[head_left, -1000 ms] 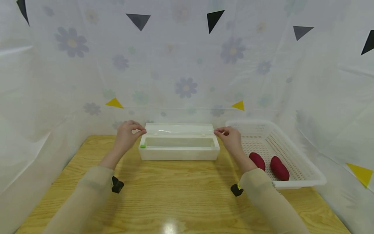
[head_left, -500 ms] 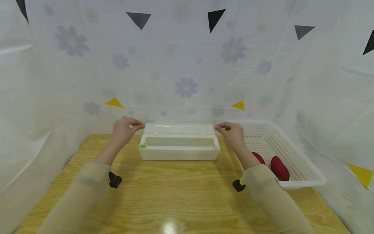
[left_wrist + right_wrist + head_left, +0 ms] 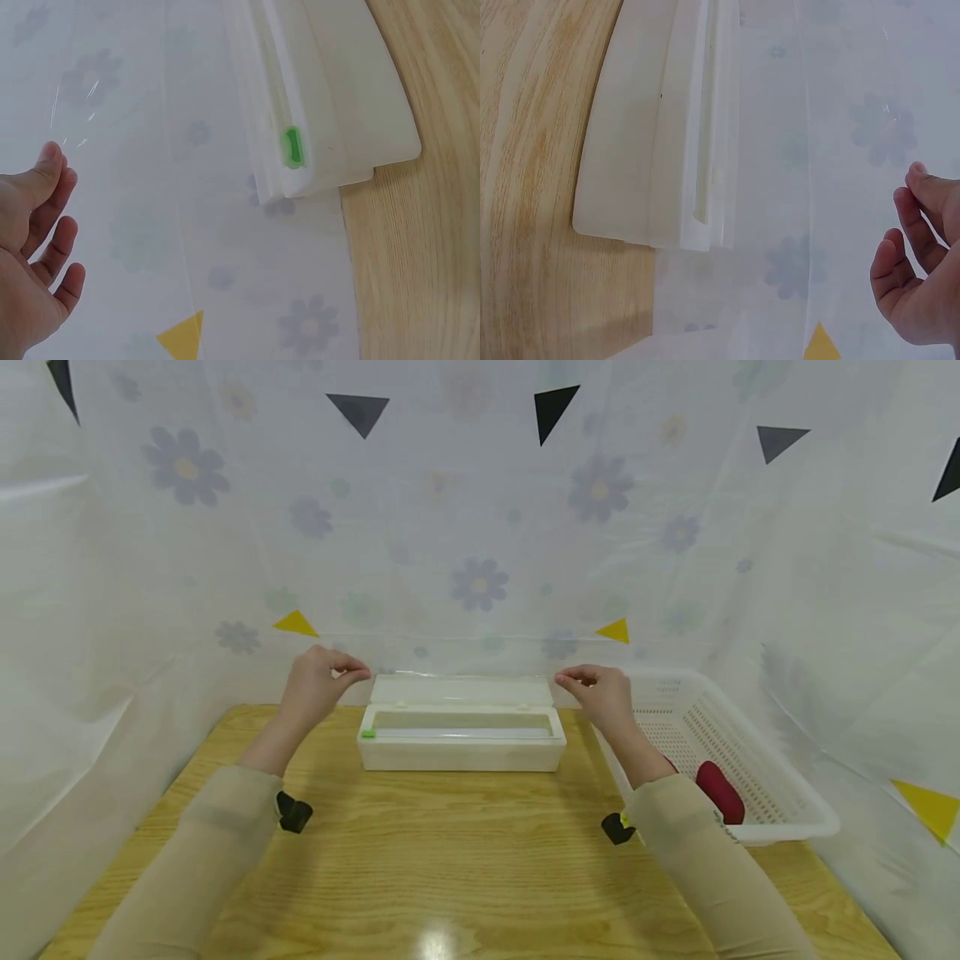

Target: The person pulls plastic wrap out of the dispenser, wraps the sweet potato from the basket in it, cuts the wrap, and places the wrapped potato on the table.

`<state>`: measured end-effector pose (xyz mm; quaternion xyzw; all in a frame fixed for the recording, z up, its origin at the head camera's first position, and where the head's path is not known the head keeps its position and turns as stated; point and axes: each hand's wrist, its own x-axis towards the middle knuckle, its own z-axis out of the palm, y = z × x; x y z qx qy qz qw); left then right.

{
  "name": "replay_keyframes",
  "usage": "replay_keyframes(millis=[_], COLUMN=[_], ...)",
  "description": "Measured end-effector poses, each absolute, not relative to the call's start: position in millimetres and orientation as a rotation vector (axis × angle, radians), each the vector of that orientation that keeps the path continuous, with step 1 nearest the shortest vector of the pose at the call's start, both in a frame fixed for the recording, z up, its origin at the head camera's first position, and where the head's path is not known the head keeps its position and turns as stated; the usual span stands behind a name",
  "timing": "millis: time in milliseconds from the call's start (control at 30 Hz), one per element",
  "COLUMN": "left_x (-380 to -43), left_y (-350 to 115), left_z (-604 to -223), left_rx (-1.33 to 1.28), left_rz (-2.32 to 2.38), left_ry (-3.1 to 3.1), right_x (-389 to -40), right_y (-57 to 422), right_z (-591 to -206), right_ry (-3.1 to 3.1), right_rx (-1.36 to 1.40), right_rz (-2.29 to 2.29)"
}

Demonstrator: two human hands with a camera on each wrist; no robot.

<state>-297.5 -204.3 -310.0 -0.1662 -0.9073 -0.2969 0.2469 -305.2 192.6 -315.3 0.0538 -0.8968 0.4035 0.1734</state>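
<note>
A long white cling film dispenser [image 3: 462, 756] stands near the back of the table, its lid [image 3: 462, 691] raised. A green slide cutter [image 3: 368, 734] sits at its left end. Clear cling film [image 3: 91, 90] stretches between the hands above the box, visible mainly by its glints. My left hand [image 3: 315, 685] pinches one corner between thumb and index finger, other fingers loosely bent. At the opposite corner, my right hand [image 3: 606, 697] pinches the film the same way, beyond the dispenser's right end. Both hands are raised clear of the box.
A white perforated plastic basket [image 3: 787, 781] stands on the right of the wooden table [image 3: 450, 868]. In it lie dark red oblong things [image 3: 720, 793], one mostly hidden by the right forearm. A flower-patterned sheet [image 3: 480, 510] hangs close behind the dispenser.
Both hands have risen and moved slightly apart, still pinching the film, whose top edge has gone up with them. A whitish strip now shows inside the dispenser's opening.
</note>
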Motion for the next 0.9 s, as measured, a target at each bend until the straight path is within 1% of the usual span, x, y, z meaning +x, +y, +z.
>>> replay_keyframes(millis=[300, 900], left_x=[-303.1, -302.9], left_y=[-205.6, -202.7], left_z=[-303.7, -286.4], left_rx=[-0.457, -0.434], left_rz=[-0.766, -0.764], left_ry=[-2.455, -2.467], right_x=[-305.9, -305.3], right_y=[193.5, 196.6], right_z=[-309.4, -302.2], right_ry=[-2.531, -2.529], right_rx=[0.174, 0.179], right_rz=[1.140, 1.150])
